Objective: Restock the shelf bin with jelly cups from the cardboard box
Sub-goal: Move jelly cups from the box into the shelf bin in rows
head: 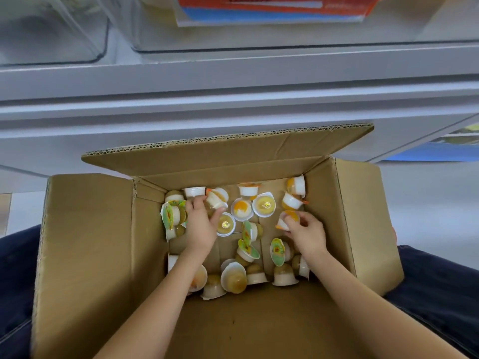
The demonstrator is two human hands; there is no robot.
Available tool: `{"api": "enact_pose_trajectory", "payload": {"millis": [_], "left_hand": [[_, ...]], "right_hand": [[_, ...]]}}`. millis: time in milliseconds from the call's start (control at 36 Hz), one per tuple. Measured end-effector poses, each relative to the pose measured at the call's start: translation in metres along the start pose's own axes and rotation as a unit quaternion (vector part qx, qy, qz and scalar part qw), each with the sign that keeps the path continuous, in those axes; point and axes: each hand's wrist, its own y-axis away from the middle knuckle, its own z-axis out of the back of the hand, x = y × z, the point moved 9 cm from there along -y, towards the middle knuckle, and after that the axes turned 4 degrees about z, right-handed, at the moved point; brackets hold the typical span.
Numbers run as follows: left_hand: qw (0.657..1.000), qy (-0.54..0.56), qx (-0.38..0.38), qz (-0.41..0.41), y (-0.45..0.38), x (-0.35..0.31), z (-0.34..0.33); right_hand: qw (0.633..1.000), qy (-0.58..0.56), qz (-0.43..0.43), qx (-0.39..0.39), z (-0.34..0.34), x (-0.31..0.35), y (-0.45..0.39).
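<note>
Right hand (pixel 308 234) pinches orange jelly cup (pixel 289 218) | left hand (pixel 201 224) grips white-based cup (pixel 214 200)

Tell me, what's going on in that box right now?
Left hand and right hand each grip a jelly cup inside the cardboard box. Many cups left. Nothing in the way.

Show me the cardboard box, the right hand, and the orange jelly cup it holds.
cardboard box (pixel 85 242), head view, left flap.
right hand (pixel 307 233), head view, back of hand.
orange jelly cup (pixel 291 216), head view, orange dome.

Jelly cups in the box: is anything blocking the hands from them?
Nothing visible. The cardboard box is open, and both the left hand and right hand are already on jelly cups inside.
</note>
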Motion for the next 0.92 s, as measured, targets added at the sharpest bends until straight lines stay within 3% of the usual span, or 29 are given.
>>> {"api": "enact_pose_trajectory", "payload": {"millis": [83,194,250,333,417,500,556,667,917], "left_hand": [[0.994,0.093,0.056,0.003,0.006,0.017,-0.006],[0.950,0.215,0.219,0.049,0.015,0.026,-0.028],[0.943,0.177,0.280,0.023,0.020,0.022,-0.035],[0.950,-0.005,0.308,-0.060,0.023,0.022,-0.042],[0.951,-0.066,0.289,-0.084,0.018,0.015,-0.043],[0.965,-0.107,0.206,-0.125,0.008,-0.012,-0.036],[0.952,-0.180,0.171,-0.179,0.007,-0.033,-0.040],[0.905,-0.316,0.173,-0.227,0.008,-0.045,-0.068],[0.865,-0.425,0.103,-0.247,0.000,-0.048,-0.089]], "right_hand": [[0.980,-0.158,-0.108,0.063,-0.018,-0.005,0.007],[0.957,-0.211,-0.152,0.127,-0.036,-0.003,0.018],[0.950,-0.226,-0.168,0.135,-0.042,-0.003,0.021],[0.931,-0.273,-0.202,0.135,-0.048,-0.002,0.026],[0.913,-0.304,-0.239,0.131,-0.052,-0.007,0.028],[0.891,-0.346,-0.267,0.122,-0.055,-0.013,0.027],[0.879,-0.368,-0.280,0.117,-0.055,-0.016,0.027],[0.866,-0.386,-0.300,0.105,-0.055,-0.020,0.028],[0.845,-0.420,-0.320,0.084,-0.051,-0.026,0.025]]}}
